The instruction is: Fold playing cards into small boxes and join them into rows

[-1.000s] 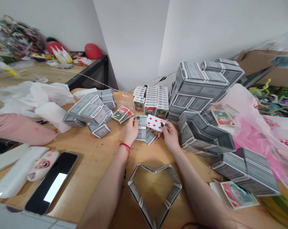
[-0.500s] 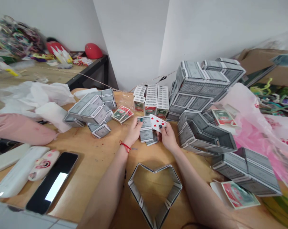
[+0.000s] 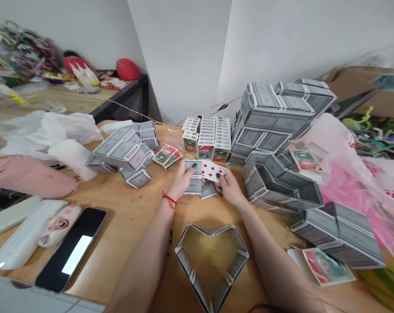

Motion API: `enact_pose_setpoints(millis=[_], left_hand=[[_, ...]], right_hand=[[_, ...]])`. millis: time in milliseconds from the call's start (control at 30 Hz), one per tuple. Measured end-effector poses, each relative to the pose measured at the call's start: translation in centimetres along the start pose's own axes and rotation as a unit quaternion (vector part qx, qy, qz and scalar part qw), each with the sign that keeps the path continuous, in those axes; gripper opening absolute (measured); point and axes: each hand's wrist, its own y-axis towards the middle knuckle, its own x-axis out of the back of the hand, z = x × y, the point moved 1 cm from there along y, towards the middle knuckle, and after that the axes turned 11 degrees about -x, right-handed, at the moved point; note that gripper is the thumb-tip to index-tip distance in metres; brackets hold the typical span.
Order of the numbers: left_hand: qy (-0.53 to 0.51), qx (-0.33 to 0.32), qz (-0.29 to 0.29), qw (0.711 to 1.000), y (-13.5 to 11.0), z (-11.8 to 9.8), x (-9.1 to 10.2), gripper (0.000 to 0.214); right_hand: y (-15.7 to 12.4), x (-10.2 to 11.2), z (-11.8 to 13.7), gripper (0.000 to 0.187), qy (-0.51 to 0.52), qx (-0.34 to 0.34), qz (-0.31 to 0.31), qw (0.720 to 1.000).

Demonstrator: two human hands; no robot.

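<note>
My left hand grips a piece made of joined grey-backed playing cards, thumb on top. Between the thumb and fingers of my right hand is a face-up diamond playing card, whose left end meets the piece. Below them a loose grey-backed card lies on the table. Nearer to me, between my forearms, stands a heart-shaped frame of folded cards. A red string bracelet circles my left wrist.
Card boxes stand in rows at the back. Folded-card blocks rise on the right and left. Two card packs lie left of my hands. A phone rests front left, an opened card box front right.
My left hand has shifted slightly left with the card piece. The diamond card has turned flatter and extends left to the piece, exposing more of the loose card below.
</note>
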Motion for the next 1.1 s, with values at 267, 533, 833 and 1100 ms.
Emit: enact_pose_setpoints(millis=[267,533,833,1100], left_hand=[[0.02,0.042,0.012,0.999,0.1,0.1,0.5,0.032],[0.006,0.064,0.029,0.997,0.0,0.0,0.8,0.031],[0.008,0.077,0.062,0.995,-0.1,0.1,0.5,0.037],[0.05,0.038,0.034,0.997,-0.3,0.4,-0.4,0.032]], right_hand=[[0.0,0.5,-0.2,0.028,0.023,-0.02,0.062,0.998],[-0.2,0.8,-0.1,0.027,0.029,-0.039,0.084,0.995],[-0.2,0.7,0.0,0.026,0.034,-0.042,0.084,0.995],[-0.2,0.6,-0.3,0.026,0.024,-0.046,0.086,0.995]])
